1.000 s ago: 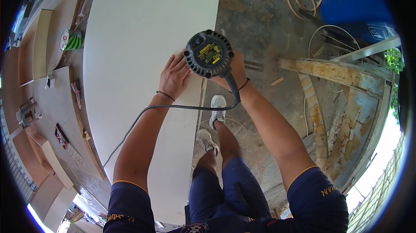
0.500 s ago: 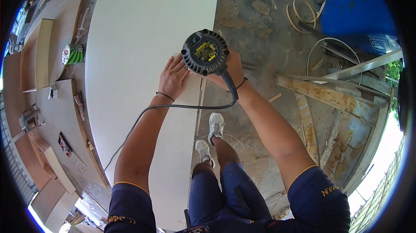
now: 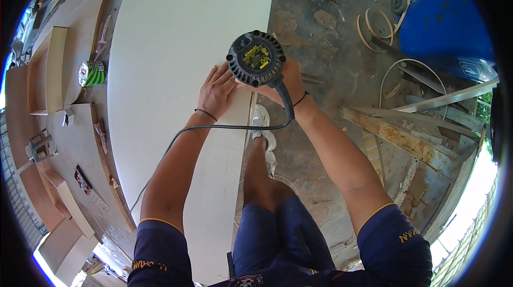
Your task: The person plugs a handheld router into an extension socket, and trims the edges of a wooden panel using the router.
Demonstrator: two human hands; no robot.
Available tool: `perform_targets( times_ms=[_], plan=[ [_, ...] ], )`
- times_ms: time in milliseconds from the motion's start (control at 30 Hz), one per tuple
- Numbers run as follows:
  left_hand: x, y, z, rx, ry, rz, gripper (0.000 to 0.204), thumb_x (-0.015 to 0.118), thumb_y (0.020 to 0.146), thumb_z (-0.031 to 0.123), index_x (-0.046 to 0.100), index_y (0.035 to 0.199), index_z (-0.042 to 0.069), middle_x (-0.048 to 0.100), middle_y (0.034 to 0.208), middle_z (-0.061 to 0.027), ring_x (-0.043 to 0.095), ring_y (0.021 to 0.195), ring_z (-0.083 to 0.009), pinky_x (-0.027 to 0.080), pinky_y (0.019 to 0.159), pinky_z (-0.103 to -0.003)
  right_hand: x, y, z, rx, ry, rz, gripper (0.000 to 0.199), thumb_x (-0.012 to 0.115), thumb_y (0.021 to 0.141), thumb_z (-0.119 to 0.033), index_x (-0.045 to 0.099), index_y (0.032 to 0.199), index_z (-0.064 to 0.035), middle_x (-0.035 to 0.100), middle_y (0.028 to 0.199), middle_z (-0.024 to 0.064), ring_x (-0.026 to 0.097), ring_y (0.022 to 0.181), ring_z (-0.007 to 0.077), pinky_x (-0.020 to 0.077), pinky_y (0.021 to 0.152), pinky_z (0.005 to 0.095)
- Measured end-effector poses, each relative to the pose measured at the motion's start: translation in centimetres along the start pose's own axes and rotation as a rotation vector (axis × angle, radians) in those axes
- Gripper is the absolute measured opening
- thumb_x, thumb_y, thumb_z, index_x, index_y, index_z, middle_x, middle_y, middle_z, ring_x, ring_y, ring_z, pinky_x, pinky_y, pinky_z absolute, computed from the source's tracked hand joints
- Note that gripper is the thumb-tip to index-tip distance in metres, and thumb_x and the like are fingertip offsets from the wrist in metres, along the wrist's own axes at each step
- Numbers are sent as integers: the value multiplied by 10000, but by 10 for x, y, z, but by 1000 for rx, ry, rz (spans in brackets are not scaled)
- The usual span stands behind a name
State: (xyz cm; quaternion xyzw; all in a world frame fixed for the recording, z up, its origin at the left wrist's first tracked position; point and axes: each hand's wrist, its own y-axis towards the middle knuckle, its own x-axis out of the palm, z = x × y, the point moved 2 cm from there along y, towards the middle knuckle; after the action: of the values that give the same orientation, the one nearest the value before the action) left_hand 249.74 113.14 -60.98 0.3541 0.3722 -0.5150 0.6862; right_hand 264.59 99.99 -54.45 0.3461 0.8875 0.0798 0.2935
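A black trim router [image 3: 256, 58] with a yellow-marked round top stands at the right edge of a long white panel [image 3: 176, 73]. My right hand [image 3: 283, 81] is wrapped round its body from the right, the fingers partly hidden under the router's top. Just left of it, my left hand [image 3: 218, 93] lies on the panel with fingers stretched out, its thumb side close to the router. The router's base and bit are out of sight below. From its right side a black cord [image 3: 224, 127] loops across over my left forearm toward the lower left.
Left of the panel lie wooden boards, an open wooden box [image 3: 47, 71], a green can [image 3: 91, 73] and a clamp [image 3: 40, 148]. On the right are a blue barrel [image 3: 446, 30], curled strips [image 3: 382, 25] and a rusty metal frame [image 3: 406, 129]. My feet [image 3: 262, 121] stand beside the panel's edge.
The router and both hands have moved slightly forward along the panel's right edge. One of my feet has stepped forward, close to the edge.
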Motion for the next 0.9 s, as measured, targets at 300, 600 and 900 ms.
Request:
perform_targets(
  times_ms=[300, 600, 900],
  plan=[
    [-4, 54, -14, 42, 21, 26, 329, 584, 920, 199, 622, 1242, 140, 524, 1391, -64, 411, 1356, -250, 315, 1128, -453, -7, 46, 29, -53, -73, 0, 624, 866, 577, -266, 585, 1097, -66, 618, 1045, 98, 667, 838, 299, 549, 694, 360],
    [-5, 113, -28, 26, 16, 40, 339, 584, 922, 207, 610, 1256, 156, 510, 1407, -50, 393, 1368, -240, 310, 1129, -451, -19, 97, 63, -106, -115, 17, 630, 866, 581, -261, 581, 1101, -49, 623, 1026, 116, 669, 828, 312, 553, 687, 362],
    [-7, 164, -42, 35, 30, 30, 350, 580, 930, 220, 595, 1273, 155, 522, 1393, -59, 402, 1361, -252, 309, 1128, -460, -33, 141, 85, -70, -103, 12, 689, 879, 551, -252, 559, 1125, -44, 627, 1018, 117, 669, 843, 326, 557, 707, 373]
  ],
)
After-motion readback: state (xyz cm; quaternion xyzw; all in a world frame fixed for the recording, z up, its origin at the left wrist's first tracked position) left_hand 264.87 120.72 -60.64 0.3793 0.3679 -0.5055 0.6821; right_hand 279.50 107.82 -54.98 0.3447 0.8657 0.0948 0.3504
